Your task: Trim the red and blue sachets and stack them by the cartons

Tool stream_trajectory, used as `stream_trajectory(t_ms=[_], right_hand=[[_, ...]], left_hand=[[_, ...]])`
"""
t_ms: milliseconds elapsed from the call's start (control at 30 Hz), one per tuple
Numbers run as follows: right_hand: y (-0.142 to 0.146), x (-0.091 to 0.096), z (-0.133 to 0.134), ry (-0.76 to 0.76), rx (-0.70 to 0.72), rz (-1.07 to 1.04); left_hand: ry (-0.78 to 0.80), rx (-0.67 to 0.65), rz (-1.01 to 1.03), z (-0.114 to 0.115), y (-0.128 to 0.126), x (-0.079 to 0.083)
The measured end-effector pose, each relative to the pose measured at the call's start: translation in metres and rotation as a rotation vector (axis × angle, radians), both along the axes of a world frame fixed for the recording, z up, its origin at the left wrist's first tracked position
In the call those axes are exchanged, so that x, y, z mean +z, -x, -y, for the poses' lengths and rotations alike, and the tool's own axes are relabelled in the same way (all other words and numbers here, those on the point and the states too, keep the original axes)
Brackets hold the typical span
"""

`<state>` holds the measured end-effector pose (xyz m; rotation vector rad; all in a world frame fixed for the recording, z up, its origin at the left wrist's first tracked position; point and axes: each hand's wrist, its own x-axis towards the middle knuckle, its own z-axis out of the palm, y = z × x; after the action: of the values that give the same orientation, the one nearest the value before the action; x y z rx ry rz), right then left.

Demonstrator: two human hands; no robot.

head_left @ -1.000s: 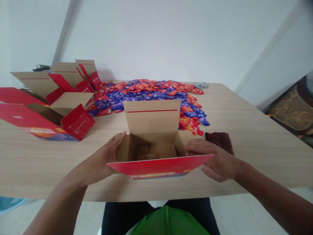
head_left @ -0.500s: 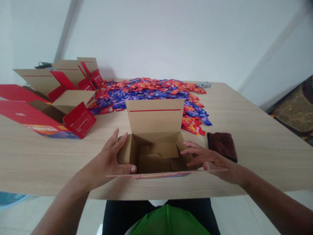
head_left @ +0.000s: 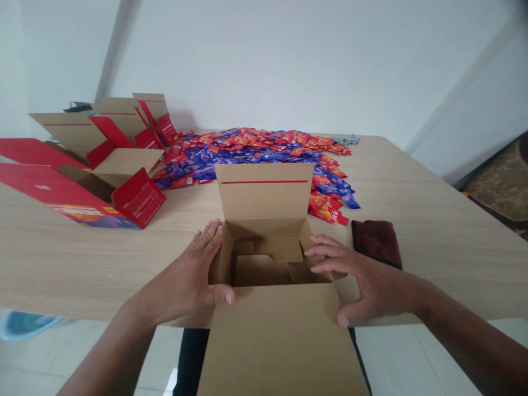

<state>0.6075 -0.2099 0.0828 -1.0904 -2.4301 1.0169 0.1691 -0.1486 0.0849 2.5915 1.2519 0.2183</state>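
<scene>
A cardboard box (head_left: pixel 268 269) stands at the table's near edge with its plain brown inside facing up and its flaps folded outward. Its far flap (head_left: pixel 266 192), marked with a red line, stands upright. The wide near flap (head_left: pixel 280 341) hangs down over the table edge. My left hand (head_left: pixel 192 269) lies flat along the box's left side, fingers stretched, thumb at the near rim. At the right side is my right hand (head_left: pixel 350 272), fingers spread over the right rim and thumb by the near flap. Inside, only the overlapping bottom flaps show.
Red and purple sachets (head_left: pixel 247 146) lie heaped along the back of the table. Several open red boxes (head_left: pixel 115 203) stand at the left. A folded dark brown cloth (head_left: pixel 376 243) lies right of my box, and a grey cloth (head_left: pixel 346 140) at the back. A blue basin (head_left: pixel 28 324) is on the floor.
The near flap has swung outward and down, now showing its brown inner face. My right thumb has spread away from the fingers, and my left fingers have flattened along the side.
</scene>
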Motion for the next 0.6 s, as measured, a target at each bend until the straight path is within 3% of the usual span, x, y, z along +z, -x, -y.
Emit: stream_trajectory(t_ms=[267,433,533,600], right_hand=[[0.031,-0.009,0.013,-0.32,-0.036,0.183],[0.056,0.018,-0.001,-0.248,-0.081,0.287],[0.082,0.032,-0.026,-0.145,0.038,0.366],[0.1,0.032,-0.045,-0.095,0.112,0.387]], left_hand=[[0.03,0.028,0.078,0.017,-0.022,-0.003],[0.089,0.018,0.075,0.019,-0.026,0.007],[0.08,0.004,0.075,0.018,-0.025,0.007],[0.068,-0.005,0.071,0.019,-0.025,0.005]])
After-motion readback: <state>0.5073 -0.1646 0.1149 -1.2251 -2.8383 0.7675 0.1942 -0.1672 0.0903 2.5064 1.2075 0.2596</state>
